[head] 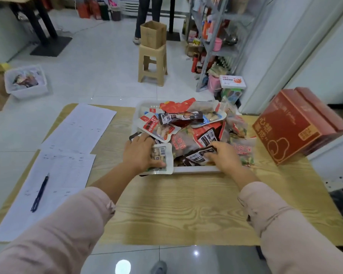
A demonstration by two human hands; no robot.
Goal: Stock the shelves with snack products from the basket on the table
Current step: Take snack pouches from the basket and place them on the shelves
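A white basket (196, 169) heaped with several snack packets stands on the wooden table (186, 210). My left hand (139, 153) grips a pale clear-window snack packet (162, 157) at the basket's near left corner. My right hand (224, 155) pinches a dark brown snack packet (198, 156) lying near the basket's front edge. A red peanut packet (154, 125) lies on the heap behind my left hand. The metal shelves (216, 42) stand beyond the table at the right, partly filled with goods.
Printed sheets (71, 147) and a blue pen (40, 191) lie on the table's left side. A red carton (297, 125) sits at the right edge. On the floor stand a beige stool (152, 64) carrying a cardboard box, and a white bin (26, 82). A person's legs (147, 14) are behind.
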